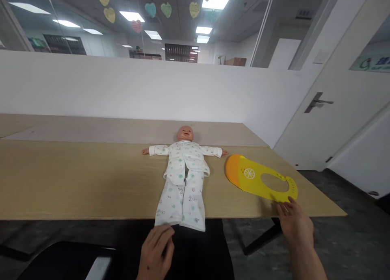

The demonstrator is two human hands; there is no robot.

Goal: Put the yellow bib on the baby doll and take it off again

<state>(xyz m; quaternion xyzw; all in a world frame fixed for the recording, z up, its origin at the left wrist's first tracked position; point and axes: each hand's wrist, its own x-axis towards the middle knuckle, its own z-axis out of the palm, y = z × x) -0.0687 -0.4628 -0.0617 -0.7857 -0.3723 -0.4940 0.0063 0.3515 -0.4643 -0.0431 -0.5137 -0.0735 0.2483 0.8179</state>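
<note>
A baby doll [185,133] lies on its back with its arms spread sideways. It wears a white patterned top [188,155] and matching trousers [195,196], whose leg ends hang past the table's near edge. Just below the trouser hem is my left hand [157,249], loosely curled, its thumb apart from the fingers and nothing visible between them. To the doll's right, a yellow bib [254,178] with an orange pocket end and a citrus-slice print lies flat. My right hand [295,223] reaches the bib's neck strap from the near side, fingers apart; a fingertip overlaps the strap's edge.
The wooden table [76,178] runs along a white wall [122,89] with windows above. A door with a metal handle [317,103] stands at the right. Below the near edge are a black chair [70,255] at the left and a table leg [263,235].
</note>
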